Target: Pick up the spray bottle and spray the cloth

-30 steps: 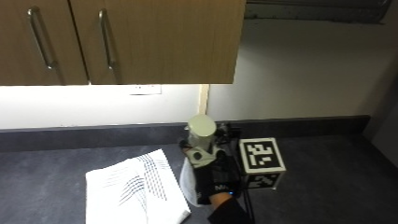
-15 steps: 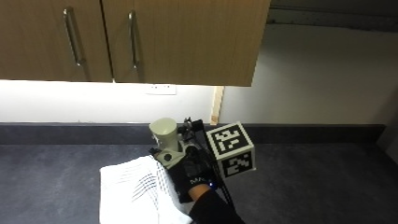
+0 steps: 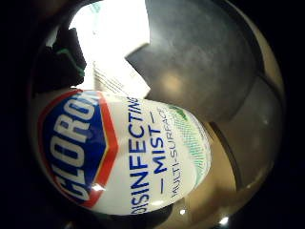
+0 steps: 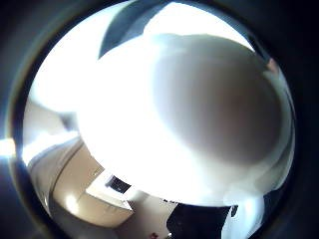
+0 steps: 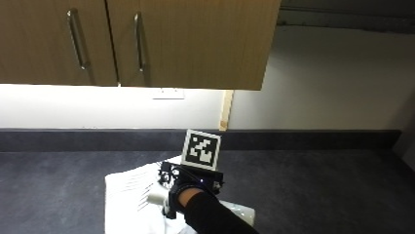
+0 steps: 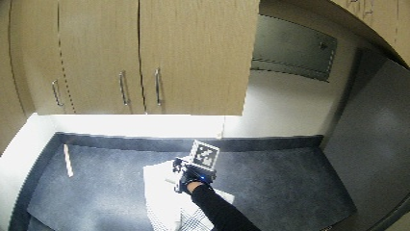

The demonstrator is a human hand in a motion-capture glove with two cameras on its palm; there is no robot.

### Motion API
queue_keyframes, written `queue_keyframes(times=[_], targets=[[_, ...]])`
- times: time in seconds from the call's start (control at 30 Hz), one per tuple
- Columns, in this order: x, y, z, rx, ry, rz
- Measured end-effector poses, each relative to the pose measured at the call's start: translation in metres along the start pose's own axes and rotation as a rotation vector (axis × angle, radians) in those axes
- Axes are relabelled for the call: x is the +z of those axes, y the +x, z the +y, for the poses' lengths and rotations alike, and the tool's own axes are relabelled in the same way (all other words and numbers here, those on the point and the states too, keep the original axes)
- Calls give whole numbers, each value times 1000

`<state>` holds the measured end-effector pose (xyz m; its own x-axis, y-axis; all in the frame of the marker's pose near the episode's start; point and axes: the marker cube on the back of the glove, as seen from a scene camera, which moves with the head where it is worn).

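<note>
Curling round the spray bottle (image 5: 158, 197), fingers of the gloved right hand (image 5: 186, 189) wrapped on its white body, bottle lifted clear of the table (image 5: 311, 185) and tipped over, pale round end turned toward the left of the outside view; label close against the palm in the little finger side view, spray bottle (image 3: 124, 152) printed with a blue and red logo and the words "disinfecting mist"; same white body filling most of the thumb side view (image 4: 199, 119), nozzle not made out anywhere; held just above the cloth (image 5: 133, 195), white with thin dark stripes, spread flat on the dark grey table beneath the hand and reaching toward the near edge; black sleeve (image 5: 214, 219) running from the wrist to the bottom of the outside view; beyond, a dark upstand along the lit wall, wooden cabinets (image 5: 139, 41) with metal handles overhead; off to the far left in the wide view, a pale stick (image 6: 67, 160) lying on the table.
</note>
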<state>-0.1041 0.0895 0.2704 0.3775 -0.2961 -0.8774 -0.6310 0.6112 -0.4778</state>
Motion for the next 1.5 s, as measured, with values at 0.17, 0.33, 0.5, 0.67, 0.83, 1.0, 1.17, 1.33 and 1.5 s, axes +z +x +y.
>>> queue_keyframes(times=[0.17, 0.33, 0.5, 0.67, 0.83, 1.0, 1.17, 1.33, 1.5], targets=[[9, 13, -11, 94, -56, 92], [11, 19, -16, 91, -22, 65], [7, 15, -9, -11, 11, -40], [-1, 13, 3, -194, 114, -267], [-10, 18, 20, -451, 325, -610], [-12, 28, 33, -676, 563, -909], [-11, 30, 40, -749, 674, -1072], [-12, 13, 45, -773, 680, -1124], [-13, -14, 54, -795, 670, -1154]])
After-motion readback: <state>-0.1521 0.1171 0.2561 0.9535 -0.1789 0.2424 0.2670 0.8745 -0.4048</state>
